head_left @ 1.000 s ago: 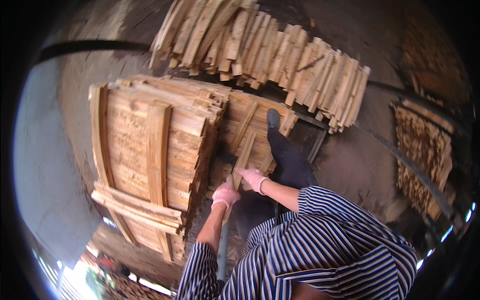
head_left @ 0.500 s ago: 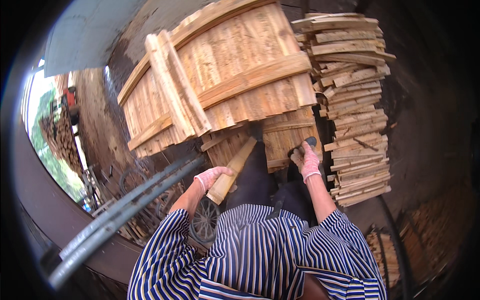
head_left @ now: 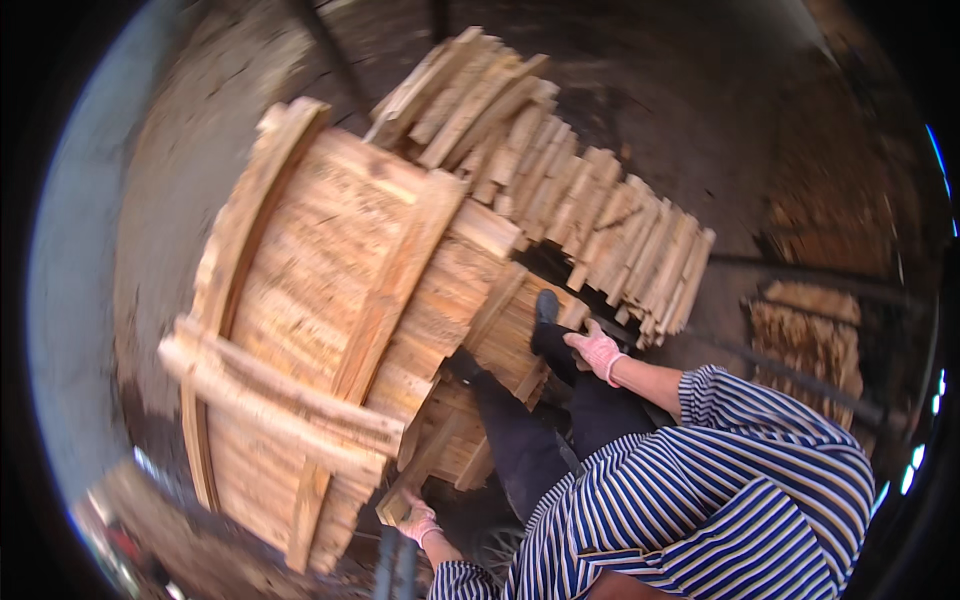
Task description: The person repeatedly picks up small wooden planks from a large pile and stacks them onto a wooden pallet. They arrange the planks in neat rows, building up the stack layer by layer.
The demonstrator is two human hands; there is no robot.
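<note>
My left hand [head_left: 418, 522], in a pale pink glove, grips the near end of a wooden slat [head_left: 418, 466], which slants up beside my leg. Close to the slat lies a large panel of side-by-side boards with crosspieces [head_left: 300, 265]. Loose slats [head_left: 285, 395] rest across its near-left part. My right hand [head_left: 597, 352], also gloved, is over my right leg, its thumb apart from its fingers and nothing visible in it. Beneath my feet, a lower boarded panel [head_left: 510, 335] is partly hidden by my legs and the larger panel.
A long row of stacked slats [head_left: 610, 220] runs beyond the panels, from upper middle toward the right. More stacked wood [head_left: 805, 345] stands at the right behind dark bars. Part of a spoked wheel [head_left: 498, 548] and blue-grey metal rails [head_left: 396, 565] show at the bottom.
My view and body have turned right, so the panel and slat stack appear swung round to the left. My left hand still holds the slat; my right hand remains by my right leg.
</note>
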